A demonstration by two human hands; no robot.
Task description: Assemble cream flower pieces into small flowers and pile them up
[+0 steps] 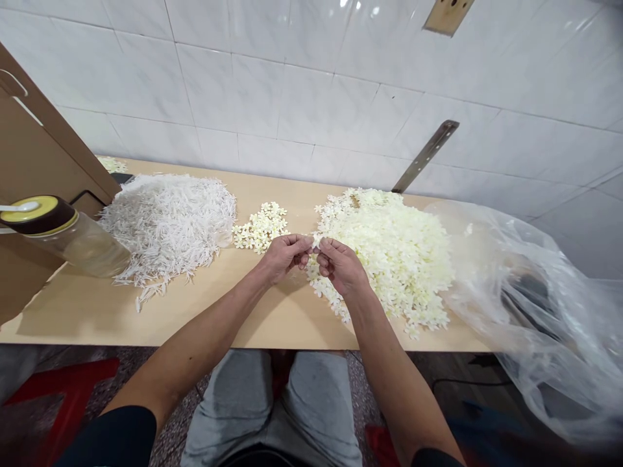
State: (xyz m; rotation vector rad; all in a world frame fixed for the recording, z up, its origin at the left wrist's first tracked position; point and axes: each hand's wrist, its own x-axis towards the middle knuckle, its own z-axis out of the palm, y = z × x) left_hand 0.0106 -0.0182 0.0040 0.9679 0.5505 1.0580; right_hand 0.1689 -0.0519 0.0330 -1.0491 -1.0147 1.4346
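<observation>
My left hand (288,255) and my right hand (341,264) meet over the middle of the table, fingertips almost touching. Thumb and fingers of each are pinched together. A tiny whitish bit shows between them, too small and covered to name. Just right of and behind my right hand spreads a large heap of pale yellow-white artificial flowers (399,253). Beyond my left hand lies a smaller cluster of similar flowers (263,226). Farther left rises a heap of thin white plastic stem-like pieces (170,214), a few of them strewn at its front.
The tan tabletop (287,324) runs along a tiled wall. At left a clear bottle (92,250) with a yellow-brown lid leans near a cardboard box (43,143). A clear plastic bag (525,292) drapes over the right end. A metal bracket (426,155) stands against the wall.
</observation>
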